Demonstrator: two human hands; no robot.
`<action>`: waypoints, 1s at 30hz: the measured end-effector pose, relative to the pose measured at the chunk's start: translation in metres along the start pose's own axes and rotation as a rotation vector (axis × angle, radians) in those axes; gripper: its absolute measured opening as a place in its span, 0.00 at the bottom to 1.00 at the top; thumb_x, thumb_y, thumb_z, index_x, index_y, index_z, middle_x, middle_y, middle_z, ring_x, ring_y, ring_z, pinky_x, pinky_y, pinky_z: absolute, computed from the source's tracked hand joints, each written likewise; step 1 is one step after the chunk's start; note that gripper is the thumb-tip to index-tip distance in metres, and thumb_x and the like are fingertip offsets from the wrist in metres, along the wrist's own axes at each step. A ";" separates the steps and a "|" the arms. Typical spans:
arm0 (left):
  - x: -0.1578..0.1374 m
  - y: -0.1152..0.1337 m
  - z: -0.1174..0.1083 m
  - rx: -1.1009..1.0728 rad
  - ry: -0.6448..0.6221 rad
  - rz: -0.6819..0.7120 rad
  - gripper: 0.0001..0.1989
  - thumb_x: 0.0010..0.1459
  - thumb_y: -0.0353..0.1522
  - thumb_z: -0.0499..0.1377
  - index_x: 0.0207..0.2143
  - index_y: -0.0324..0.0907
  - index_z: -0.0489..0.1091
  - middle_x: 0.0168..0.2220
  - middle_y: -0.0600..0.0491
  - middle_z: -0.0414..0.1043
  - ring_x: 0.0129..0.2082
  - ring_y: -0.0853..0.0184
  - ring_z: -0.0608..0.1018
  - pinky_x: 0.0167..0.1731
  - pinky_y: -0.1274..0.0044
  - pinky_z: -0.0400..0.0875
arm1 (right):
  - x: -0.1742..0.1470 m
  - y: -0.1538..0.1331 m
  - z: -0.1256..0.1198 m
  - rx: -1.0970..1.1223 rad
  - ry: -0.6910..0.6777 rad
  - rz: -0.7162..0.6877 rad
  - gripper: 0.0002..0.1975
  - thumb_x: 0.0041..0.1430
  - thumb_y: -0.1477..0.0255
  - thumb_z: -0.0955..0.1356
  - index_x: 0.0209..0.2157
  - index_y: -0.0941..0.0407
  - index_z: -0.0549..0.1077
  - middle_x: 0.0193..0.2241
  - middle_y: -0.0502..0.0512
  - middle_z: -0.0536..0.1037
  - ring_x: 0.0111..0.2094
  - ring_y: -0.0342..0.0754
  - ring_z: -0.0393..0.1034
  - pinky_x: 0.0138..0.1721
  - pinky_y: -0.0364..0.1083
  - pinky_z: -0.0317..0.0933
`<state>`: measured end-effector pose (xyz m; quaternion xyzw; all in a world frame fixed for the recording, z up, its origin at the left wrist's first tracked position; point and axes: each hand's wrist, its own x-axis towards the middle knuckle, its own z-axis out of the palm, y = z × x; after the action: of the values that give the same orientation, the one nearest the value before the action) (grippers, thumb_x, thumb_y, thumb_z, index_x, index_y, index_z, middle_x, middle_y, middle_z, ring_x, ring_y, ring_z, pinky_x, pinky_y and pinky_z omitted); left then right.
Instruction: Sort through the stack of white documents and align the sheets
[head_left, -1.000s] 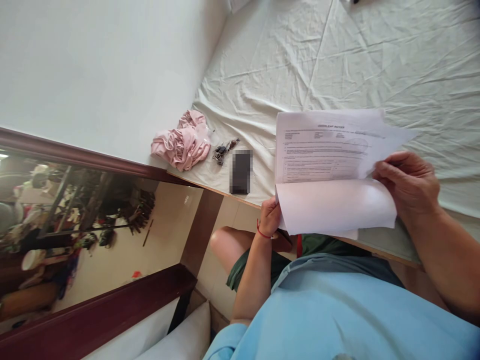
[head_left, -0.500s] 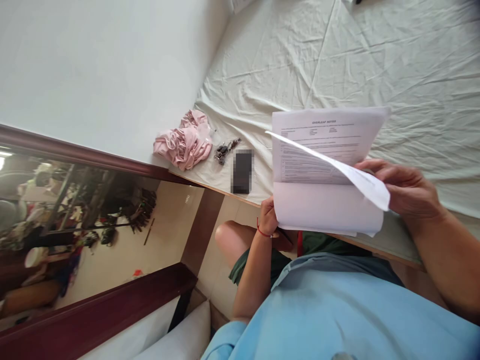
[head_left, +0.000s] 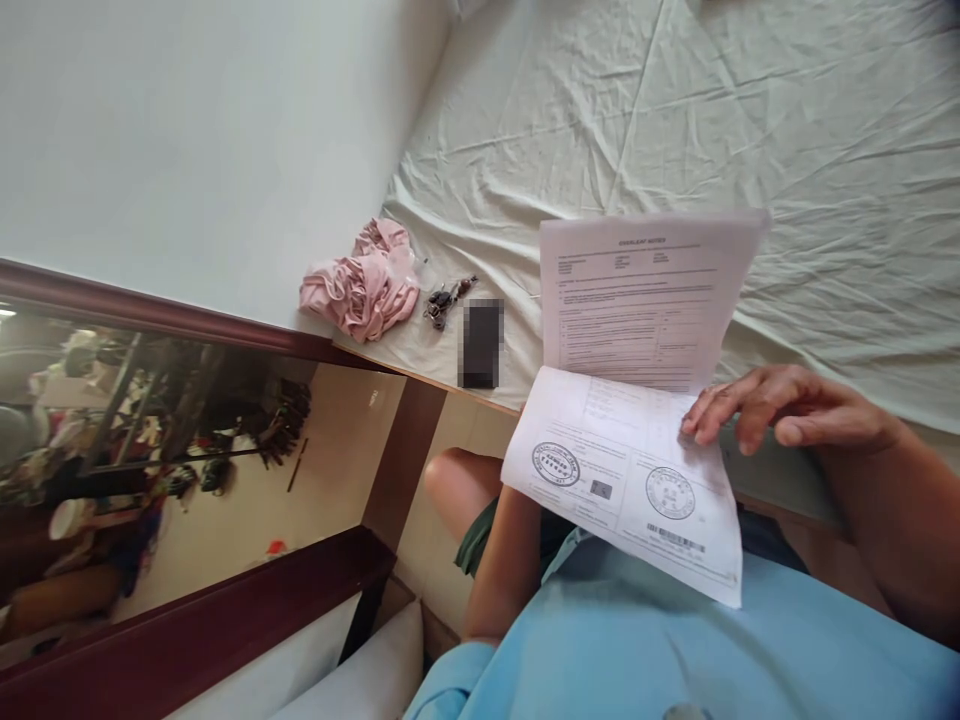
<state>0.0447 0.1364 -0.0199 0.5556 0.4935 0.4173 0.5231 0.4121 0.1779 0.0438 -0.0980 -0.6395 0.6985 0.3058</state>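
At right of centre in our frame, printed pages (head_left: 637, 290) stand with their long axis running up and down, heading toward the top; a thin, curving stamped sheet (head_left: 585, 470) folds down toward the blue shirt (head_left: 645, 640). We see the right hand (head_left: 795, 408) reach in from the right, fingers loosely spread, fingertips over the sheet's edge. The left hand is hidden behind paper; we cannot tell its grip. Crumpled pink cloth (head_left: 367, 285) lies at left.

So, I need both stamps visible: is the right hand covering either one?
No, the right hand lies at the right edge of the page, leaving both stamps uncovered.
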 end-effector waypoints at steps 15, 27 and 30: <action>-0.002 0.040 0.015 0.048 0.077 -0.049 0.22 0.62 0.49 0.66 0.28 0.40 0.77 0.27 0.54 0.76 0.28 0.67 0.72 0.28 0.76 0.68 | 0.025 0.010 0.012 -0.001 1.413 0.056 0.13 0.40 0.72 0.83 0.29 0.53 0.82 0.17 0.44 0.72 0.14 0.37 0.56 0.15 0.41 0.46; -0.002 0.041 0.014 0.006 0.038 -0.041 0.19 0.63 0.45 0.66 0.29 0.39 0.79 0.27 0.53 0.76 0.27 0.67 0.72 0.28 0.76 0.68 | 0.023 0.019 0.018 -0.135 1.389 0.092 0.19 0.39 0.62 0.85 0.29 0.53 0.80 0.26 0.47 0.80 0.25 0.40 0.69 0.25 0.41 0.63; -0.002 0.041 0.014 0.030 0.040 -0.045 0.20 0.63 0.46 0.66 0.26 0.39 0.76 0.25 0.54 0.74 0.26 0.68 0.70 0.27 0.76 0.66 | 0.020 0.027 0.016 -0.180 1.385 0.035 0.18 0.39 0.61 0.85 0.27 0.53 0.79 0.29 0.48 0.83 0.30 0.43 0.74 0.34 0.44 0.70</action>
<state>0.0628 0.1332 0.0198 0.5437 0.5222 0.4090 0.5142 0.3796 0.1757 0.0258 -0.5560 -0.3511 0.4243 0.6226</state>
